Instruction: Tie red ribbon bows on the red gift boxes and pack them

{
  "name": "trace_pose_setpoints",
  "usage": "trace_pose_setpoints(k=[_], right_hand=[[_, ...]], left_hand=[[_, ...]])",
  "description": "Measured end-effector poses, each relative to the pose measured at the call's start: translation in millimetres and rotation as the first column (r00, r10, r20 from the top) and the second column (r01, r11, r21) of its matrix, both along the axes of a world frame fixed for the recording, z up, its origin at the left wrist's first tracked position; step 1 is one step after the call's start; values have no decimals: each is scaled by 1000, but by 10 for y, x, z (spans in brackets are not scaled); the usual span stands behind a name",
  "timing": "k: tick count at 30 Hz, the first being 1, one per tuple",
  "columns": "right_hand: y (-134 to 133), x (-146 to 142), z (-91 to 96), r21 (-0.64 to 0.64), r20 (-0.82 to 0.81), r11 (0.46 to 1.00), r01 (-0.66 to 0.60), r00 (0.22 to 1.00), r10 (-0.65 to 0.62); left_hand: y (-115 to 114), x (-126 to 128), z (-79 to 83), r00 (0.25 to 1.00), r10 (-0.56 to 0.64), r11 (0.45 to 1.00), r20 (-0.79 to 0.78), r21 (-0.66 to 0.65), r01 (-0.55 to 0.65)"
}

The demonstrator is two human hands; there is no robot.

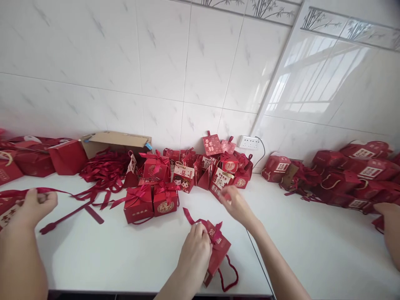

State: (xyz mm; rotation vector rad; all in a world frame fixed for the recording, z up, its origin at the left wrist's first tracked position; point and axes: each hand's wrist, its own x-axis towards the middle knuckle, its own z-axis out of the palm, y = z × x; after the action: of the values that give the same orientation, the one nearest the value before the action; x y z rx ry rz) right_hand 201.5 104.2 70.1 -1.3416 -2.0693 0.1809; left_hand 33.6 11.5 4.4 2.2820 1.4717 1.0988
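My left hand (195, 246) is closed on the top of a small red gift box (220, 254) near the front edge of the white table (131, 254), pinching the dark red ribbon (200, 221) tied on it. One ribbon tail lies free to the left of the box. My right hand (236, 204) is raised just beyond the box, its fingers pinched on a small bit of red that looks like the ribbon's other end. A red cord handle (229, 279) trails off the box toward the table edge.
Two finished bow-tied red boxes (151, 202) stand left of centre, with several more (215, 168) against the tiled wall. Loose ribbons (103, 171) and a cardboard box (115, 141) lie at back left. Another person's hand (34, 206) is at far left, a further hand (389, 221) at far right beside red bags (350, 175).
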Motion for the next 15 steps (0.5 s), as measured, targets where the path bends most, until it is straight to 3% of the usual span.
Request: trace_pose_setpoints(k=[2,4,7,10,15], right_hand=[[-366,-50,44,-221,7,924,-312,947,322],[-655,-127,30,-329,-22,850,-412,903,429],[-891,-263,-88,-265,-61,893,-364,930,361],[-925,-369,-241,-157,-88,948,-275,960,264],[-785,-458,-367,-138,-100,943,-303,951,291]], left_hand=[[-4,-28,8,999,-41,999,-5,7,41],[-21,-78,24,996,-84,996,-1,-4,84],[-49,-181,31,992,-111,993,65,-21,112],[-29,-285,8,989,-109,993,101,-25,112],[144,-401,18,963,-224,973,150,-23,230]])
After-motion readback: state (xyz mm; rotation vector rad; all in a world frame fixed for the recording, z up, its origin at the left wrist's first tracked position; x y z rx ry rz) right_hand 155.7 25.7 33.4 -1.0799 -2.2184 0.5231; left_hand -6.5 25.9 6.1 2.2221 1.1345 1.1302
